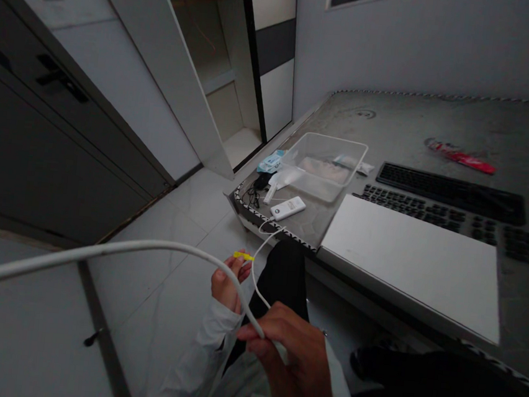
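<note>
Right hand [291, 351] pinches white cable [100, 250].

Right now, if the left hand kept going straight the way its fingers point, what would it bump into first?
Probably the white remote near the mattress edge. The left hand, pinching a yellow tip, points up toward it; depth is hard to judge, so the edge may come first.
</note>
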A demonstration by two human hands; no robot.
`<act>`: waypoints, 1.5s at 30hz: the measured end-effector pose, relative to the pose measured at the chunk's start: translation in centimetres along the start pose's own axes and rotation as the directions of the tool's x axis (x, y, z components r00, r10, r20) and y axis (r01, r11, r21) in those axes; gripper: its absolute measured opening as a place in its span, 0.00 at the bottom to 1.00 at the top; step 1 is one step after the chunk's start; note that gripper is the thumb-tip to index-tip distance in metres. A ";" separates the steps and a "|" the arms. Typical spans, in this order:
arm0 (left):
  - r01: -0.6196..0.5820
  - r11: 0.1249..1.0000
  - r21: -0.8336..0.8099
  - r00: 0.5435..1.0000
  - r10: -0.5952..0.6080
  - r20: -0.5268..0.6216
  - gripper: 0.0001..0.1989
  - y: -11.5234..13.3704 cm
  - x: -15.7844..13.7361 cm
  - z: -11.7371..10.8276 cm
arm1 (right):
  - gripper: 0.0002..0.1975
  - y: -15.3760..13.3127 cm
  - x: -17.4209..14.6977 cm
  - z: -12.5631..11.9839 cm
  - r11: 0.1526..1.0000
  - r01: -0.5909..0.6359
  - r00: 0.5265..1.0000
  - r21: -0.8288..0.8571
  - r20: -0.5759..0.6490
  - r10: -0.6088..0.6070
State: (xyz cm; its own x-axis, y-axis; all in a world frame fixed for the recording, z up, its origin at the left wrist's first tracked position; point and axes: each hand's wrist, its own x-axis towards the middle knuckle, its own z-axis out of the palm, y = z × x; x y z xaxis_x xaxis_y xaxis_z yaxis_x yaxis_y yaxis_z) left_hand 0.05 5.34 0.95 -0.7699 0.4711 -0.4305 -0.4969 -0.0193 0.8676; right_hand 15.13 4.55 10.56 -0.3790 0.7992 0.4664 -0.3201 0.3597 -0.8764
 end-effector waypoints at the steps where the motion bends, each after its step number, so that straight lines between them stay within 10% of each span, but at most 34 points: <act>1: 0.000 1.000 0.000 1.000 0.000 0.001 0.12 0.0 0.0 0.0 | 0.12 0.0 0.0 0.0 1.000 -0.003 1.000 0.000 0.002 0.003; 45: -0.033 0.999 0.011 0.999 0.033 0.027 0.21 0.0 -0.1 -0.2 | 0.11 0.2 -0.1 -0.1 1.000 -0.003 1.000 0.004 0.006 0.003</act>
State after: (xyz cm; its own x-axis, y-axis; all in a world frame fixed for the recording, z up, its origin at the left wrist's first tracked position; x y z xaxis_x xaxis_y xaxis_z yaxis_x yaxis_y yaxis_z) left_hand 0.06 5.09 0.94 -0.7746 0.4941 -0.3948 -0.4667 -0.0253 0.8841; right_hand 15.18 4.54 10.36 -0.3853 0.7974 0.4645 -0.3224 0.3554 -0.8774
